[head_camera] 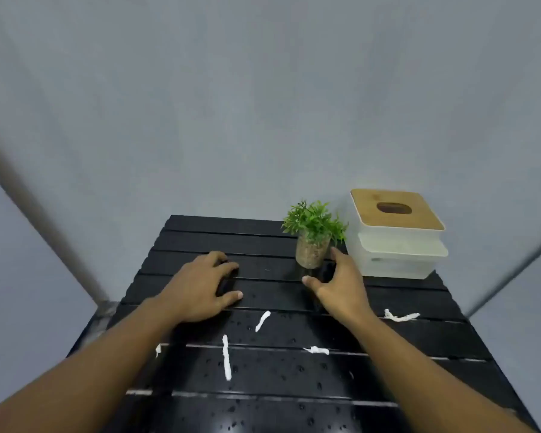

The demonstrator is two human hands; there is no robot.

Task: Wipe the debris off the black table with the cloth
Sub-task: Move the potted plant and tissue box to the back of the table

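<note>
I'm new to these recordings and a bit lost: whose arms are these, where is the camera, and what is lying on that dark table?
The one picture comes from a camera worn on a person's head, looking down at their own bare arms. The left hand and right hand reach over a black slatted table; both look empty and open. White scraps of debris and water droplets lie on the near slats. At the back stand a small potted plant and a white tissue box with a wooden lid. No cloth is in view.
</note>
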